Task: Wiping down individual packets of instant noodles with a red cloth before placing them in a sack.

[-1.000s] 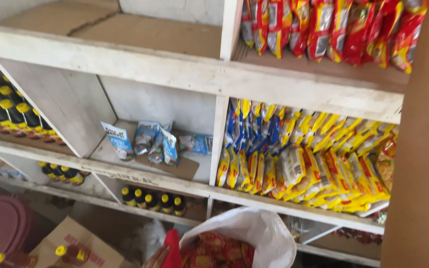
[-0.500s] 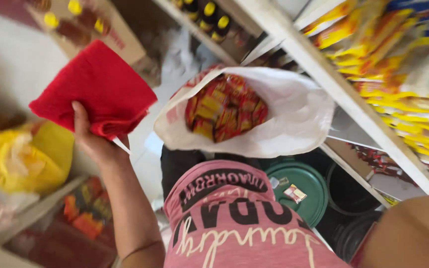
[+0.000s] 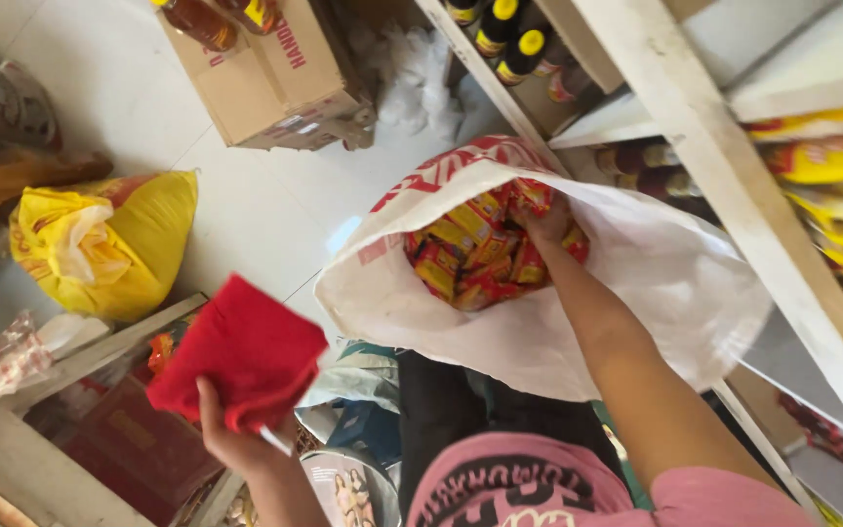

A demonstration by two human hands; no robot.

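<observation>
Head view looks down past my pink shirt point(image 3: 548, 488) at a white floor point(image 3: 246, 205) and, to the right of my fingers, a white shelf point(image 3: 724, 185) stacked with yellow packets point(image 3: 831, 161). Largest under my hands is the white sack point(image 3: 636, 293), its mouth open, with red and yellow sachets point(image 3: 470, 254) heaped inside. My right hand point(image 3: 543, 220) is sunk into that heap, fingers curled down among the sachets; I cannot tell whether they have closed on any. Left of it my left hand point(image 3: 231, 439) is raised, fingers clamped narrow on a folded red cloth point(image 3: 246, 351). Beyond the cloth sit a yellow bag point(image 3: 109, 244) and a cardboard box point(image 3: 265, 68) with bottles point(image 3: 212, 15) on top. Nothing but my right arm seems to steady the sack, so I judge it could slump or tip and spill sachets onto the floor. Slick sachets could also slip from a loose grab, and the cloth could slide from my left fingers.
</observation>
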